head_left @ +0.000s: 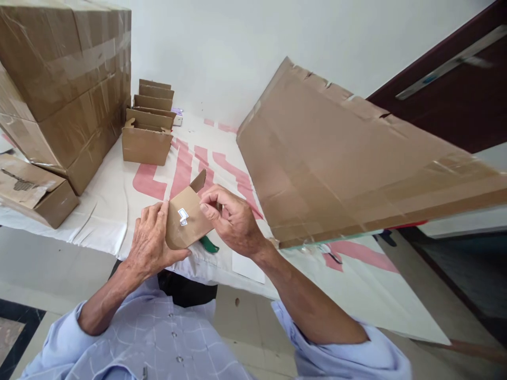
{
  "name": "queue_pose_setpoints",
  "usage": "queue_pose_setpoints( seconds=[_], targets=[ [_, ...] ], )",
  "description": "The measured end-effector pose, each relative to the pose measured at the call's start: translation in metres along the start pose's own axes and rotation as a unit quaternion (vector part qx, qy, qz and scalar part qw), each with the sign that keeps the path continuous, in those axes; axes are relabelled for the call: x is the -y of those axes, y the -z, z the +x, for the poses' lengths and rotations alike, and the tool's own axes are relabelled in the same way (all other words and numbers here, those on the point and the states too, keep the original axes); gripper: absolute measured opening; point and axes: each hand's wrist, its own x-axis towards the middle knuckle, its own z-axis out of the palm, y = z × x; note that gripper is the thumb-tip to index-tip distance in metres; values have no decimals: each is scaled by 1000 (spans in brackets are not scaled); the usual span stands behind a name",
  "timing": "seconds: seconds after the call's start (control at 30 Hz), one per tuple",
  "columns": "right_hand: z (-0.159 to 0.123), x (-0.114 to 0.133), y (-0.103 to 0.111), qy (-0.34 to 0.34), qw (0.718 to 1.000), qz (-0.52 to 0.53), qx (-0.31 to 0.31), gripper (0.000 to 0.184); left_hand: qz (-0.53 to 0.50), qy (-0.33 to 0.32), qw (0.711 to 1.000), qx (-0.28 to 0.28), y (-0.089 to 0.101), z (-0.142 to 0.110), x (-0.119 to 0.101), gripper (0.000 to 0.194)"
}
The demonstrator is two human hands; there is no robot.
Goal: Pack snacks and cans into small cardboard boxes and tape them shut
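Observation:
A small brown cardboard box [187, 224] is held over the near edge of the table, one flap [198, 181] standing up at its far side. Two small white labels with blue borders [182, 216] lie on its face, tilted and touching. My left hand [152, 240] grips the box along its left side, thumb at the near edge. My right hand [233, 219] is closed in a pinch by the box's right edge; whatever sits between thumb and forefinger is too small to make out. A green object [208, 244] shows partly from under the box.
Several open small boxes [146, 145] stand in a row at the back. Stacked taped cartons [79, 95] rise on the left, with a lower carton [37, 190] before them. A large cardboard panel [356, 163] slants along the right. White paper [247, 266] lies near the front edge.

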Motion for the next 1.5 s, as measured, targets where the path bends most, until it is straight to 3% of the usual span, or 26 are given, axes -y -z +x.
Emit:
queue_pose_setpoints(
  seconds=[0.3, 0.57, 0.67, 0.8, 0.9, 1.07, 1.2, 1.5],
  targets=[
    [3, 10, 14, -140, 978, 154, -12, 33, 0, -17, 1000, -23, -1, 2, 10, 122],
    [3, 10, 25, -179, 966, 185, -25, 36, 0, -36, 999, -20, 3, 4, 20, 118],
    [1, 11, 26, -133, 982, 132, -13, 27, 2, -37, 999, -19, 4, 4, 19, 120],
    [1, 10, 19, 23, 998, -34, 46, 18, 2, -29, 999, -16, 2, 3, 14, 123],
    [5, 6, 10, 114, 973, -165, 116, 16, 3, -22, 1000, -19, 0, 2, 11, 124],
    [11, 1, 1, 160, 924, -297, 179, 12, 3, -20, 1000, -15, -2, 2, 9, 123],
    [13, 0, -1, 175, 917, -302, 192, 19, -3, -18, 1000, -4, -2, 2, 8, 121],
    [13, -8, -6, 169, 951, -212, 152, 30, -11, -12, 1000, 0, -1, 2, 5, 120]
  ],
)
